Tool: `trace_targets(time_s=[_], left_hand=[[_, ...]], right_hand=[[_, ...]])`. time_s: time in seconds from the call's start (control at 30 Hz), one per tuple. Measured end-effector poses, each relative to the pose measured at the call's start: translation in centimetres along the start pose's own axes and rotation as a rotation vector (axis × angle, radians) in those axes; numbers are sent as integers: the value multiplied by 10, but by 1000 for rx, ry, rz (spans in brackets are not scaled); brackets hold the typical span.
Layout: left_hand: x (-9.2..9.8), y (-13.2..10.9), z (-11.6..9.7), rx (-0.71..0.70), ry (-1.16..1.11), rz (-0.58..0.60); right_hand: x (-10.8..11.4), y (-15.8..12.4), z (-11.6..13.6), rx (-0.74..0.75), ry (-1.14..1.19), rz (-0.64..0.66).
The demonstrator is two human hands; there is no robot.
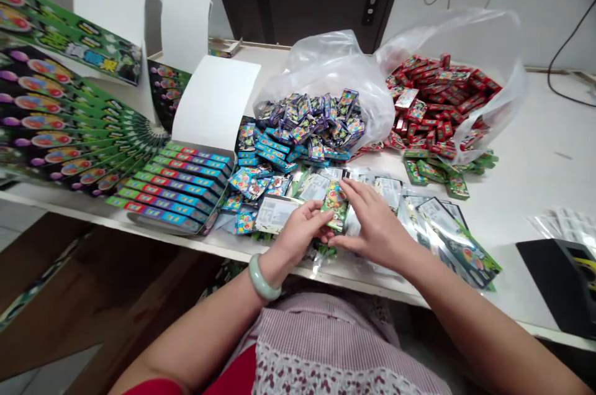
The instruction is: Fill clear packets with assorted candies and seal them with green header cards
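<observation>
My left hand (302,227), a pale green bangle on its wrist, is closed on a small green printed box (334,204) near the table's front edge. Beside it, my right hand (372,218) has its fingers apart, with fingertips near or touching the box's right side; I cannot tell whether it grips. Under and around both hands lie printed cards in clear plastic bags (274,213). Small blue boxes (272,149) are heaped left of my hands. Behind them, small purple boxes (316,115) spill from a clear plastic bag (379,103).
An open display carton (216,103) at the left holds rows of colourful small boxes. Beside it stand many fanned printed cartons (51,122). At the right are a bag of red boxes (442,97), several green boxes (456,185), bagged cards (459,240) and a black object (554,283).
</observation>
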State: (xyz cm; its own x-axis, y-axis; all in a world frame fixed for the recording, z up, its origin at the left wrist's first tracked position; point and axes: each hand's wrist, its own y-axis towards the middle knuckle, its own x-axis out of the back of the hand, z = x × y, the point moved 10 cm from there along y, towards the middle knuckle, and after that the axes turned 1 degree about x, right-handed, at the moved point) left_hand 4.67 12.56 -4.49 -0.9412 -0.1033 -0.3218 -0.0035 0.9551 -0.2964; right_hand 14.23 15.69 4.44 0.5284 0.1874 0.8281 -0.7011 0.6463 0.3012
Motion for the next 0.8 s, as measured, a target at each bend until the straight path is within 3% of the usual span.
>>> trace_targets(time_s=[0.13,0.23,0.3,0.37,0.43,0.63,0.8], left_hand=[[6,-5,-15,-129,317,73],[18,-12,-40,-381,904,118],[25,-13,-39,-450,1271,192],[30,-13,-31,-453,1498,290],[32,-14,-31,-489,1600,312],[31,-29,-69,-665,1588,150],[31,-37,-74,-696,1544,163]], right_hand=[[4,-6,-6,-30,-23,-53],[24,-12,-28,-92,-38,-143],[31,-17,-41,-114,-82,-160],[26,-23,-46,-93,-89,-118],[18,-27,-47,-73,-70,-86],[15,-27,-26,-4,-79,-74],[2,-20,-1,137,-84,151]])
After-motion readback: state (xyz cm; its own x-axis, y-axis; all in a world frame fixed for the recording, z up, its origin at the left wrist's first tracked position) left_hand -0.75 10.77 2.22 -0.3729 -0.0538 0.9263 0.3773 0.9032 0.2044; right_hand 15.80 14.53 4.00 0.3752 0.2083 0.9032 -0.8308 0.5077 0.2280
